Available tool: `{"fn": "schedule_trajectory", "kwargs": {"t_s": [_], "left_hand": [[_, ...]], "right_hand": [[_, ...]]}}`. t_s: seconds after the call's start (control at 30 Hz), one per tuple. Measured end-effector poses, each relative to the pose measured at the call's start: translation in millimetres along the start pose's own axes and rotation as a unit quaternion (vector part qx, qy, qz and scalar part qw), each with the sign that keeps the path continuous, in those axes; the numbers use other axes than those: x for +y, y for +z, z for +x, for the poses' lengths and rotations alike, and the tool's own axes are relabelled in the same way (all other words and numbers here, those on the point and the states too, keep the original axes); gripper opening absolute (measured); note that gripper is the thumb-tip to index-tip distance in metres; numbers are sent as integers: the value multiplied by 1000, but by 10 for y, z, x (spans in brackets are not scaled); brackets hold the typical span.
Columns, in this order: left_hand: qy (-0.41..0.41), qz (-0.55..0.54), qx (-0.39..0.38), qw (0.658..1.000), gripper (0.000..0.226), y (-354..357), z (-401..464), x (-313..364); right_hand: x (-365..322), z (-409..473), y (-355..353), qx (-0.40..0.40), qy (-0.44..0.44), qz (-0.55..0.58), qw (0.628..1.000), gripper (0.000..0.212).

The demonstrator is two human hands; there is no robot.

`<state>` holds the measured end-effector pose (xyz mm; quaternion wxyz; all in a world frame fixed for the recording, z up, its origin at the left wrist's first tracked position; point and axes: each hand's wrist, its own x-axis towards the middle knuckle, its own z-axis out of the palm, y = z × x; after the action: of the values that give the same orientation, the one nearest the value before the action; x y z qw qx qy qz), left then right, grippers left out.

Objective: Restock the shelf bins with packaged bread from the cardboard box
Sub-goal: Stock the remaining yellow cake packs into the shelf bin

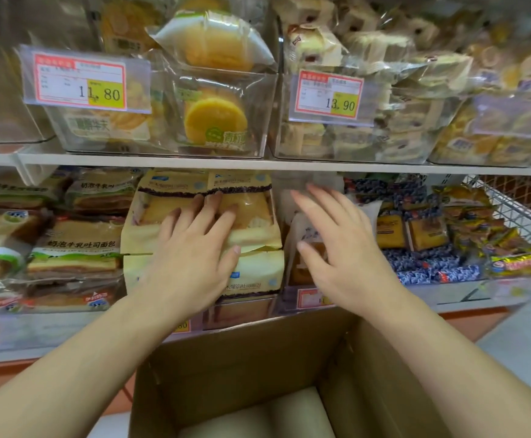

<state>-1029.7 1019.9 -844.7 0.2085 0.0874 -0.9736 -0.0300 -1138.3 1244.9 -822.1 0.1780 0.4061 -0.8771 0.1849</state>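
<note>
Fingers [208,200] of your left hand [194,241] lie straight on the top bread pack [242,213]; right hand [336,241] hovers open. Press flat, square it to the shelf [257,161] front edge.

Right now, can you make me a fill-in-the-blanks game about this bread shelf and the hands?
1. The left hand rests flat on a tan bread pack on the ____ shelf.
2. The yellow price tag above the left hand reads ____.
3. The right hand is open and holds ____.
4. Below both arms sits an open ____ box.

Missing words: lower; 11.80; nothing; cardboard
</note>
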Motion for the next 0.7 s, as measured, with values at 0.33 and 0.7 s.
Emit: {"fn": "schedule_trajectory", "kwargs": {"t_s": [0.33, 0.7], "left_hand": [[81, -71, 26, 994, 71, 2, 376, 812], [86, 47, 23, 995, 59, 339, 649, 982]], "right_hand": [[825, -105, -79, -24, 122, 5, 992, 91], [1122, -125, 105, -15, 120, -17, 993, 57]]}}
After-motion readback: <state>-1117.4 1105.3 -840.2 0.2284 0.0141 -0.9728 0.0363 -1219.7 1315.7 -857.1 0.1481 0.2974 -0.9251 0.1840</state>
